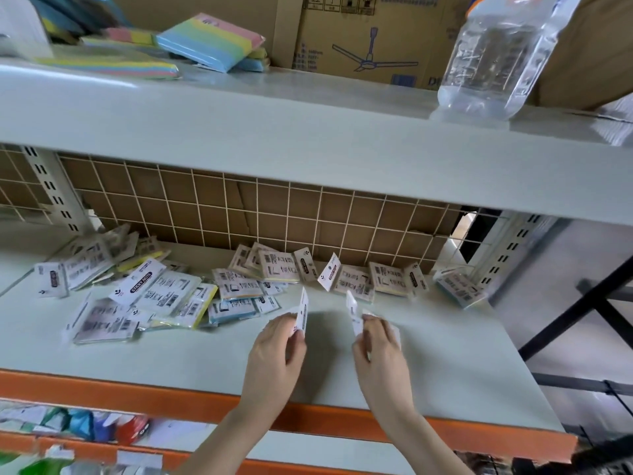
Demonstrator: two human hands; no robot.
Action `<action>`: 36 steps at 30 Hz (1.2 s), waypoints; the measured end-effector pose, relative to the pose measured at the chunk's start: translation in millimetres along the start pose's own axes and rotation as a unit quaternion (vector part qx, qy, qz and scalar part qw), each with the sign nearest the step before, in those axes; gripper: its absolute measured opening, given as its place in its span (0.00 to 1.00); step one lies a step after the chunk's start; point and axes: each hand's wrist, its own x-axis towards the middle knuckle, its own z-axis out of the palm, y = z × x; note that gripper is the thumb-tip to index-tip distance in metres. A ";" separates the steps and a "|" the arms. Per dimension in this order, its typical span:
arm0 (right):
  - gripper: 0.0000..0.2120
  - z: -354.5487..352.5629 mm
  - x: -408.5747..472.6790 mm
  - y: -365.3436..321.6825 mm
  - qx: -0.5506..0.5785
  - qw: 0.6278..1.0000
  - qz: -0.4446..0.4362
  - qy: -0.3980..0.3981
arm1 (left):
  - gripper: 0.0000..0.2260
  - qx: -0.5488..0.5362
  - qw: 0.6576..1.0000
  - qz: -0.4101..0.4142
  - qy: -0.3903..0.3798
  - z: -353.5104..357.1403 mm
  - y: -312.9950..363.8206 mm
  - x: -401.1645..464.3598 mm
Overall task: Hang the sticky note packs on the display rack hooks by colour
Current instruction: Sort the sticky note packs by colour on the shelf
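1. Plainly, the pale grey metal shelf [428,365] with the orange front edge is the staging place. No hook is visible on the white wire grid back panel [274,207], so each pack may have to travel some way to its hook, and a loose grip could drop it over the edge.
2. The scattered heap of plastic-wrapped sticky note packs [144,296] lies mostly label side up, with only thin coloured edges showing. A colour could be misjudged and a pack hung on the wrong hook.
3. The clear plastic water bottle [496,56] stands near the front of the upper shelf; a raised arm could knock it down.
4. The left hand [274,354] pinches a white-carded pack [302,315] between thumb and curled fingers, held upright over the bare shelf.
5. The right hand [380,358] pinches a second white-carded pack [354,315] the same way. Both are edge-on and blurred; I cannot tell their colours, so sorting could go wrong here.
6. The hang holes are too small to see; a missed hole would let a pack slip off.
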 end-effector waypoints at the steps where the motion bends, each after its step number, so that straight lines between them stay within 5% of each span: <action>1: 0.03 -6.6 0.1 -1.5 0.032 0.999 0.018 0.018 | 0.04 -0.034 0.999 -0.028 0.008 -3.8 4.0 0.9; 7: 0.06 -61.2 19.7 -7.5 0.237 0.948 0.151 0.152 | 0.01 -0.197 0.965 -0.156 0.069 -21.8 40.2 16.4; 11: 0.05 -81.7 31.9 11.4 0.311 0.908 0.230 0.160 | 0.10 -0.253 0.949 -0.175 0.063 -20.0 60.7 24.8; 24: 0.06 -172.4 -8.8 42.6 0.424 0.886 0.151 0.109 | 0.07 -0.313 0.935 -0.165 -0.025 14.0 167.0 18.8; 36: 0.09 -260.0 -82.6 92.6 0.425 0.883 0.117 0.159 | 0.09 -0.387 0.899 -0.146 -0.146 60.0 298.8 -47.9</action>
